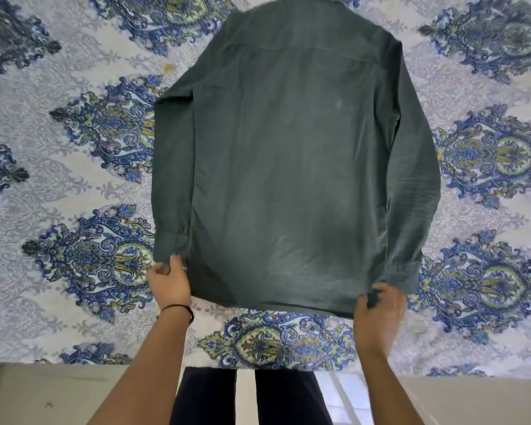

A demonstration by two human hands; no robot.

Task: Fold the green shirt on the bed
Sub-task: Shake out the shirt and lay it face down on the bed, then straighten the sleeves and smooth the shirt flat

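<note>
Bed (43, 179): a patterned blue and white spread is seen across the whole view; the shirt is carried on it.
Left sleeve (172, 167): it is laid straight down along the left edge of the body, with its cuff near the hem corner.
Left hand (169, 282): the fingers are curled and the lower left corner of the shirt, just beside the cuff, is pinched between them. A dark band (181, 308) is worn at the wrist.
Green shirt (288, 164): it is spread flat, back side up, in the middle of the bed, with the collar at the far edge and the hem at the near edge.
Right hand (380, 305): the fingers are closed and a bit of the hem at the lower right corner is pinched.
Right sleeve (417, 179): it is laid down along the right side, and its cuff is seen just beyond the right hand.
Progress: the shirt appears to be laid out and smoothed; no fold is visible in the body.
Remaining: by this judgement all the folding is yet to be done, meaning sleeves and sides inward, then hem toward collar.
</note>
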